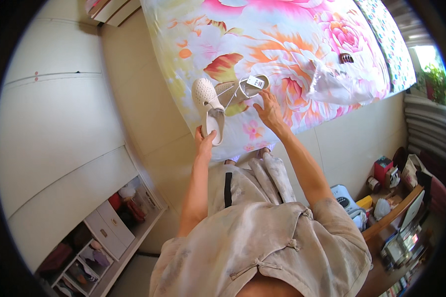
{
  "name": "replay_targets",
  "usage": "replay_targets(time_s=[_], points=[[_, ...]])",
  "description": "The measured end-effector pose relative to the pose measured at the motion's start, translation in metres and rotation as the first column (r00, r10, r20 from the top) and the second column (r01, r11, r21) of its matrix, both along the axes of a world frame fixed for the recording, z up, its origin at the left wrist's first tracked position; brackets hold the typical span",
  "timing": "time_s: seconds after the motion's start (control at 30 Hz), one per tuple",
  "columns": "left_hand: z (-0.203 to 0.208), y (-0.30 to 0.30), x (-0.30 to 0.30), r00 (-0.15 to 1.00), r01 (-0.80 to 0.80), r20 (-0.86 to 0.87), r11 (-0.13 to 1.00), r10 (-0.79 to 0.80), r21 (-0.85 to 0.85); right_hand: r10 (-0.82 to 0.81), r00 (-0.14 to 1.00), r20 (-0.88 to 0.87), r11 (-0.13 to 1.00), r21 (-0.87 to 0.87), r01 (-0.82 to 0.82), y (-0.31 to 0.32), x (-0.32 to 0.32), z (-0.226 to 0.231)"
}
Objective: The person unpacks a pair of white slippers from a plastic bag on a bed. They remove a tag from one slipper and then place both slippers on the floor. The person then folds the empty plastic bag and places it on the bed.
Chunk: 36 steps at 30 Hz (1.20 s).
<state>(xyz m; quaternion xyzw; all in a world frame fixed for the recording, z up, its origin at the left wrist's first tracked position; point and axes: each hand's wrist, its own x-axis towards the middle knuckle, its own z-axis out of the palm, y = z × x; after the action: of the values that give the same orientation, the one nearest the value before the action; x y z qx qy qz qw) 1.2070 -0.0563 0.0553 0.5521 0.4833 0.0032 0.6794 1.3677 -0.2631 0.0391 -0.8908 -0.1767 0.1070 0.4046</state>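
Note:
A cream perforated slip-on shoe (203, 94) is in my left hand (204, 142), its toe pointing away from me. My left thumb presses inside the heel and the fingers wrap the outer side. The matching shoe (230, 93) lies to the right over the bed's edge area, opening toward the right. A white tag (255, 81) rests across that opening, and a thin white cord (226, 94) runs between the two shoes. At this second shoe's heel is my right hand (269, 110), thumb and fingers apart. The fingertips are at the heel rim; whether they touch it I cannot tell.
The shoes are over a bed with a flowered sheet (282, 54). A clear plastic bag (332, 86) and a brown hair claw (346, 58) lie on its right part. A cabinet with open shelves (109, 227) stands left; a cluttered desk (381, 257) stands lower right.

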Motion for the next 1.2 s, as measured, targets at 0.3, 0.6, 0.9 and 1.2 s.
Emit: replay_targets(time_s=[0.3,0.6,0.9,1.2], points=[[0.016,-0.026,-0.019,0.992,-0.106,-0.061,0.994,0.108,0.026,0.146,0.984,0.106,0.962,-0.246,-0.116,0.02,0.093,-0.079],[0.017,-0.051,-0.021,0.936,-0.243,0.15,0.895,0.317,-0.375,0.115,0.867,-0.485,0.992,0.004,-0.129,-0.022,0.009,-0.113],[0.055,-0.058,-0.004,0.972,-0.171,0.136,0.975,0.19,-0.139,-0.046,0.993,-0.112,0.998,0.048,0.052,-0.013,-0.028,-0.042],[0.088,-0.047,-0.007,0.98,-0.065,0.175,0.984,0.094,-0.164,0.331,0.937,-0.114,0.884,0.385,-0.266,0.019,-0.014,0.01]])
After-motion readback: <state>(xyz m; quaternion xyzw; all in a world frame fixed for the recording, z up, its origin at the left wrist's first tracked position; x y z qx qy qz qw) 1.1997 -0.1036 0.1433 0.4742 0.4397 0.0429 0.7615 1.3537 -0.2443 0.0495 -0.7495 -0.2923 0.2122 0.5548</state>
